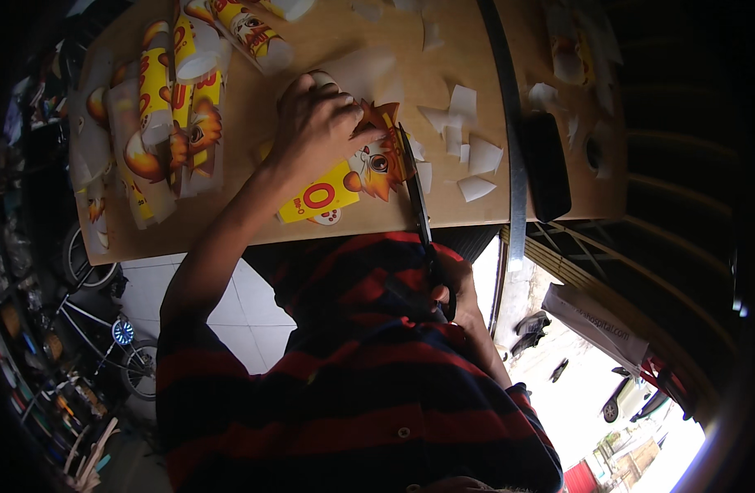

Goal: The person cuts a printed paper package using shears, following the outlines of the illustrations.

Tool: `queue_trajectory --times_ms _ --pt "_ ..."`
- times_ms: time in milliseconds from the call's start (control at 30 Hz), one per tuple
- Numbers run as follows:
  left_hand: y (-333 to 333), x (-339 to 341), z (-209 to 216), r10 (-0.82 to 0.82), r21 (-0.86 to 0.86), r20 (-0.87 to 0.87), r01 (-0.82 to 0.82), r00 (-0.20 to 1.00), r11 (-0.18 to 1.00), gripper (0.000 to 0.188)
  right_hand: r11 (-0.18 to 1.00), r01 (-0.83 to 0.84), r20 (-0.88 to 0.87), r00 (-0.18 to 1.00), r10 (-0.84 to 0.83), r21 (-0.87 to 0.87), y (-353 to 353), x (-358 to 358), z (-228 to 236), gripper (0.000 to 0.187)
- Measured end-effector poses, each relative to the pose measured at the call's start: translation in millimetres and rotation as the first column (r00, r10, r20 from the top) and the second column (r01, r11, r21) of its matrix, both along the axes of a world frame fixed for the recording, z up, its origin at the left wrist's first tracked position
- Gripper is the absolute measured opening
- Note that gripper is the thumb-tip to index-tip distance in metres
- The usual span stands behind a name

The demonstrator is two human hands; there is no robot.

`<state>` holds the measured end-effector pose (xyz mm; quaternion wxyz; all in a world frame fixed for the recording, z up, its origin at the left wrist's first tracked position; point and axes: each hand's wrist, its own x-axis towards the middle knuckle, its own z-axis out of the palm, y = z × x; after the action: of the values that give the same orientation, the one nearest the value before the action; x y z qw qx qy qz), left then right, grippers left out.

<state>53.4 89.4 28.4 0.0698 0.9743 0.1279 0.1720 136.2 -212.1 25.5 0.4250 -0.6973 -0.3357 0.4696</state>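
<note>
R hand (pixel 458 289), just off the table's (pixel 468 211) near edge, is wrapped round the scissors (pixel 416 187), blades at the sheet's (pixel 381 168) R side. Sheet's nr mid near edge. L hand (pixel 316 119) curls on it, thumb out, prob. steadying it for blades. Scraps (pixel 483 154) R; prints (pixel 156 99) nr L edge. L fingertips hidden, handles v. dark.

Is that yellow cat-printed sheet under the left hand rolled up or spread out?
Spread on its near side: the sheet shows its yellow panel and cat face broadly. Under the left hand it is hidden.
</note>
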Motion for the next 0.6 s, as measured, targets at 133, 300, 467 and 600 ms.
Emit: queue_trajectory --times_ms 133,300,467,600 --pt "-17.3 -4.5 4.0 0.177 0.042 0.082 -0.181 0.981 0.983 0.061 1.0 -0.009 0.062 0.998 0.009 -0.002 -0.1 -0.1 -1.4 0.096" --pt "-22.0 -7.3 5.2 0.22 -0.028 0.09 -0.219 0.971 0.975 0.077 1.0 -0.008 0.037 0.999 0.009 -0.02 1.5 -1.1 4.3 0.096" --pt "-6.2 3.9 -1.3 -0.216 -0.202 0.098 0.232 0.971 0.951 0.061 1.0 0.003 -0.018 1.0 -0.003 0.004 3.8 -1.6 5.3 0.093" --pt "4.5 15.8 9.4 -0.249 -0.245 0.188 0.29 0.95 0.925 0.049 1.0 0.018 0.0 1.0 -0.018 0.016 -0.1 -2.9 1.9 0.09"
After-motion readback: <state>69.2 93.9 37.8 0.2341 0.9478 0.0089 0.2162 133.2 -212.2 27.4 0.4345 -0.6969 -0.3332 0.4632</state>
